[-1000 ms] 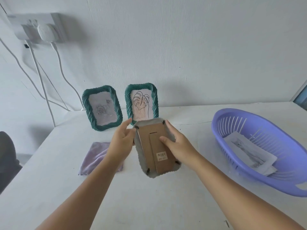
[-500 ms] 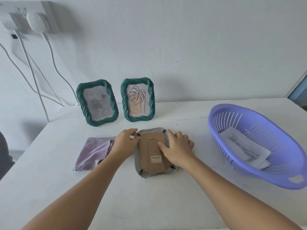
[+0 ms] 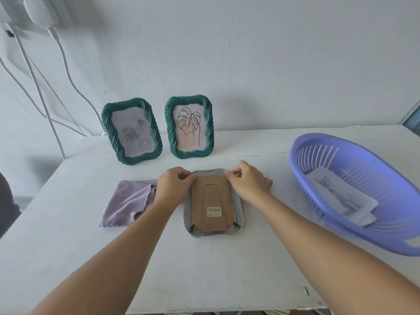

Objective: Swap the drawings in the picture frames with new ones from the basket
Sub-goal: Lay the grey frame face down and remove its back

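Frame (image 3: 213,203) facedown, both grips pinching far corners.

picture frames: three (image 3: 131,130) (image 3: 189,127) (image 3: 213,205)
basket: one (image 3: 302,155)
cloth: one (image 3: 127,201)
hands: two (image 3: 170,188) (image 3: 247,185)
wall plug: one (image 3: 37,9)

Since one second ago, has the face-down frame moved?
Yes. The face-down frame was held tilted up in front of the leaf-drawing frame; now it lies flat on the table, nearer the person, clear of that frame.

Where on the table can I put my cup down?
Bare white tabletop lies near you, between the arms, and between the face-down grey frame and purple plastic basket. It is crowded around the lilac cloth and two upright green frames.
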